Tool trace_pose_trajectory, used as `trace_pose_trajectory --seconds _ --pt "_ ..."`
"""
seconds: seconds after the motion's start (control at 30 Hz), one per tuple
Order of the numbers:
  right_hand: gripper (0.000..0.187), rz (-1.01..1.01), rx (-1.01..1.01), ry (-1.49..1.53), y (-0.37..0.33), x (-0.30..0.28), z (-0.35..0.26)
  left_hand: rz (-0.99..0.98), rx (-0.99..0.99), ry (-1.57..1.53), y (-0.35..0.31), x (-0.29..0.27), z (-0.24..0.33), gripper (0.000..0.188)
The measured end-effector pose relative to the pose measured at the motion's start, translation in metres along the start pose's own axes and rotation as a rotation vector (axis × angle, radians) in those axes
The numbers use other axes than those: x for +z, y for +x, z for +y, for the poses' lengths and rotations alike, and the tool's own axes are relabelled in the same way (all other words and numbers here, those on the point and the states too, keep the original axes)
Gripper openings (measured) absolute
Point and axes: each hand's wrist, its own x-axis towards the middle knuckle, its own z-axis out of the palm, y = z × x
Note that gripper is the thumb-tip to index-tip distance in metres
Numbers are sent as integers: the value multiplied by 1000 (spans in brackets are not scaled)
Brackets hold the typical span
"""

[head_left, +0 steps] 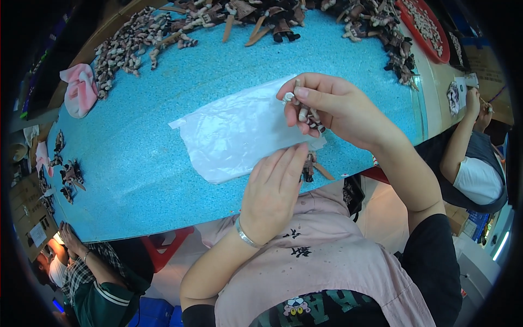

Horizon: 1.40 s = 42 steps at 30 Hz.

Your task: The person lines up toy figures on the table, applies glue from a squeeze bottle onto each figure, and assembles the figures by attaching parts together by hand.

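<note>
My right hand [343, 106] is raised over a white plastic sheet [229, 136], its thumb and fingers closed on a small pale figurine [303, 111]. A little white piece [288, 97] shows at the fingertips, but I cannot tell whether it is joined to the figurine. My left hand [272, 191] lies flat with fingers stretched out, at the near edge of the sheet. Beside its fingertips is a small brown figurine [309, 168], partly hidden by the hand. What lies under the left palm is hidden.
Heaps of brown figurines [278, 19] and pale parts [128, 46] line the far side of the blue tabletop [131, 158]. A red tray [444, 32] of small pieces stands far right. A pink cloth [80, 90] lies left. Co-workers sit at both sides.
</note>
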Motion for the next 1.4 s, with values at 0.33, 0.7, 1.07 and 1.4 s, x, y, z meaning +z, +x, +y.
trace_pose_trajectory --seconds 0.33,0.7,1.07,1.4 --pt "21 71 -53 -215 -10 24 20 93 -380 -317 -60 -37 3 67" --pt "18 213 -621 -1076 16 55 42 164 -466 -378 -76 -48 -1 66" --pt "8 227 -332 -740 -2 61 32 189 -442 -432 -80 -46 -5 65" --pt "23 -3 -44 -212 -48 80 54 130 -478 -365 -78 -47 6 68"
